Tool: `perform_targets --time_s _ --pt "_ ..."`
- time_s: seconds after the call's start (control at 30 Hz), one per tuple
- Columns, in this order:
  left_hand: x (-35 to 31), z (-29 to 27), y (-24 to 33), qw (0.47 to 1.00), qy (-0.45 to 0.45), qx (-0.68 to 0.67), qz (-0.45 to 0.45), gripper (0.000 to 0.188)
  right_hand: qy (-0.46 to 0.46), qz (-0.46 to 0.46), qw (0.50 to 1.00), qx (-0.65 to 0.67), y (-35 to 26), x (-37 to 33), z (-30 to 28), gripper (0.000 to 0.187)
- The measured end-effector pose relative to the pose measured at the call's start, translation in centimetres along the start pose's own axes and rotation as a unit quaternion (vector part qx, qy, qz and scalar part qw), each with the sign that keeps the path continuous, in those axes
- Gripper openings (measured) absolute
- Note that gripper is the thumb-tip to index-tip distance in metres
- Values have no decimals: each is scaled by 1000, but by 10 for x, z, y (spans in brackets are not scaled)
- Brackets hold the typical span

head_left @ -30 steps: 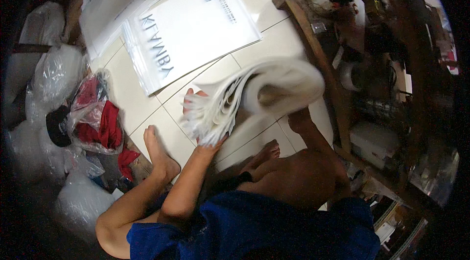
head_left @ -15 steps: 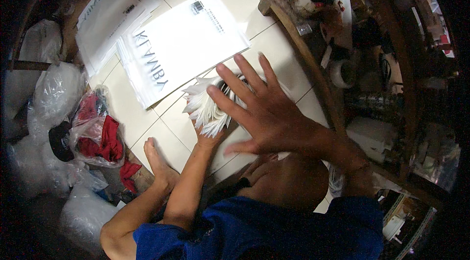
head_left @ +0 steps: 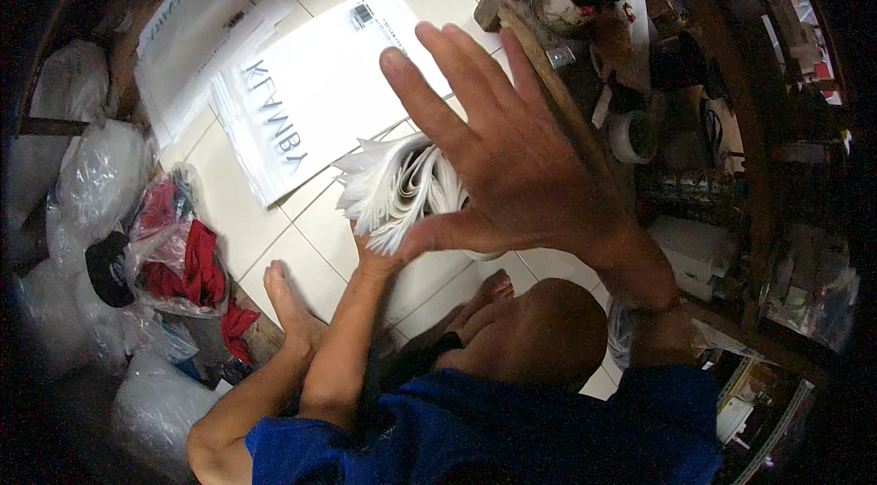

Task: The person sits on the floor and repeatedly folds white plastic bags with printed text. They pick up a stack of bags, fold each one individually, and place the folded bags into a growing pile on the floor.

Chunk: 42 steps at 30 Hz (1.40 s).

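A thick bundle of thin white sheets [head_left: 402, 179] is bent into a curl, its edges fanned out toward the left. My left hand [head_left: 372, 252] grips it from below; the bundle hides most of its fingers. Above and to the right, my right hand [head_left: 512, 174] is open, fingers stretched and spread, covering part of the bundle. Its thumb passes in front of the bundle's near edge; I cannot tell whether it touches. On the tiles beyond lies a stack of flat white bags [head_left: 333, 74] with dark lettering.
Another pile of white bags [head_left: 187, 51] lies at the far left. Clear plastic sacks [head_left: 110, 170] and a bag of red cloth [head_left: 187, 257] line the left side. A wooden shelf [head_left: 539, 47] with a tape roll [head_left: 632, 136] and clutter stands at right. My bare foot [head_left: 285, 298] rests on the tiles.
My right hand has moved up and spread wider, with its thumb now across the bundle's near edge. More of the bundle's curled layers show. My left hand stays nearly in place.
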<state>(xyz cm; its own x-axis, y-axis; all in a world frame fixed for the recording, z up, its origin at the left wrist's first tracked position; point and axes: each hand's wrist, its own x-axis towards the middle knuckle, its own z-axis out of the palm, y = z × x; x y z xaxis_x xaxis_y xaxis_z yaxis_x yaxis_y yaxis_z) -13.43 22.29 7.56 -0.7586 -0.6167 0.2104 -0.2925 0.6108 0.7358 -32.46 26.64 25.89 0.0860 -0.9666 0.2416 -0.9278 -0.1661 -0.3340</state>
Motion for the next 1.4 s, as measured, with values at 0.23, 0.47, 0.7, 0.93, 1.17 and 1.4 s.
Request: perform_targets --time_s 0.23,0.47,0.7,0.93,1.17,1.4 --pt "-1 14 -9 990 3 -128 -62 59 52 -11 998 16 -21 12 -8 105" --pt "5 15 -4 987 1 -147 -69 57 -62 -42 997 12 -27 -14 -2 97" --pt "14 10 0 966 6 -232 -112 55 -71 -14 997 -9 -7 -20 -11 101" --pt "21 -6 7 999 -17 -50 0 54 -75 27 991 -103 14 -12 -8 112" --pt "2 5 -13 950 19 -277 -140 58 -63 -30 996 -53 8 30 5 107" --pt "-4 9 -13 949 7 -293 -115 52 53 -67 996 36 -11 42 0 95"
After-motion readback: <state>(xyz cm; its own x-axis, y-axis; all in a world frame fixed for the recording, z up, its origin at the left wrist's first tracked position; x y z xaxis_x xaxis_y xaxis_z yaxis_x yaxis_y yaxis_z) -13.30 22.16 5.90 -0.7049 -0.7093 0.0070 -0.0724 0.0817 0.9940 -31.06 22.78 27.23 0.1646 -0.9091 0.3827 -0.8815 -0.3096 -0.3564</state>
